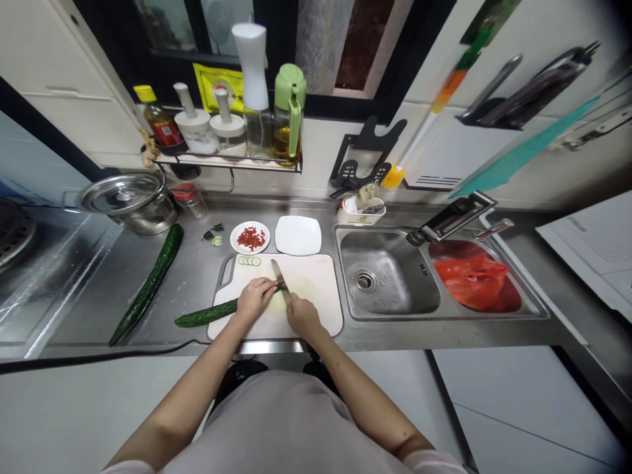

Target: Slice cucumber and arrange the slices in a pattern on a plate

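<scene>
My left hand (257, 297) is closed over a dark green cucumber (207, 315) that lies on a white cutting board (316, 309), one end sticking out past the board's left edge. Wrapped round a handle, my right hand (303, 316) grips a knife (281, 278), its blade at the cucumber's right end beside my left fingertips. A short row of cucumber slices (249, 261) rests near the board's top left. Behind the board are a white plate of small red pieces (250, 237) and a bare white square plate (298, 235).
A second cucumber (148, 283) lies on the steel counter at left, near a lidded pot (131, 201) and cucumber scraps (216, 241). To the right is a sink (390, 270) with a red plastic bag (471, 280) in its far basin. Bottles stand on a shelf (227, 160) above.
</scene>
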A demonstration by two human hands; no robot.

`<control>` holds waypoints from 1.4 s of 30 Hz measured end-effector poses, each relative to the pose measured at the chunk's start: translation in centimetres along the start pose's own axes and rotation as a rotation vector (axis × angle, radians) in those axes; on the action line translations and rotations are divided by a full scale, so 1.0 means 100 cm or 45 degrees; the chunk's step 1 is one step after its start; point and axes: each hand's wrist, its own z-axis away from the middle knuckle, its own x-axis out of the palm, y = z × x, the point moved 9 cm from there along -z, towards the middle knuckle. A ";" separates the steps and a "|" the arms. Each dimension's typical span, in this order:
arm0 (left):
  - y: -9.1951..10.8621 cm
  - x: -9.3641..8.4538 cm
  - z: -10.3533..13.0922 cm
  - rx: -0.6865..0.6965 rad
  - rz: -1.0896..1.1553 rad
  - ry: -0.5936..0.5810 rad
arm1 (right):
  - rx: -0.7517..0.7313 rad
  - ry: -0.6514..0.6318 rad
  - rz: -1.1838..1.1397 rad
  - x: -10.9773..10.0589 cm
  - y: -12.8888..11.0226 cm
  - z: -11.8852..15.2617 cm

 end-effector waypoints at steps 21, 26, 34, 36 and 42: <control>0.000 0.000 -0.002 0.002 -0.006 0.003 | 0.033 -0.071 0.023 0.001 0.006 0.017; 0.002 -0.001 -0.002 0.000 -0.006 -0.006 | 0.026 -0.057 0.034 -0.001 0.000 0.007; 0.000 0.000 -0.002 -0.001 0.011 0.003 | -0.003 -0.021 0.010 -0.005 -0.010 -0.011; 0.000 -0.001 -0.002 0.015 0.009 0.014 | 0.000 -0.020 0.008 -0.005 -0.013 -0.017; 0.002 -0.002 -0.001 0.064 -0.002 0.047 | 0.023 -0.029 0.007 -0.003 -0.016 -0.029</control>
